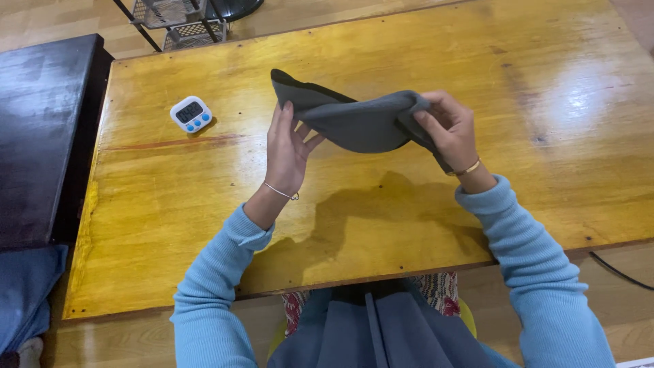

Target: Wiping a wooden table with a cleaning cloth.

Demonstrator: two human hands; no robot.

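Observation:
A dark grey cloth [361,123] hangs in the air above a glossy wooden table [531,82], stretched between my two hands. My left hand [286,146] pinches its left corner, fingers up along the fabric. My right hand [446,129] grips the bunched right end, and a narrow tail of cloth runs down past that wrist. The cloth sags in a shallow curve and casts a shadow on the tabletop below. Both arms wear light blue sleeves, with a thin bracelet on each wrist.
A small white digital timer [191,114] with blue buttons lies on the table to the left. A dark bench [41,136] runs along the table's left side. A wire rack [180,20] stands beyond the far edge. More grey fabric [381,327] rests on my lap.

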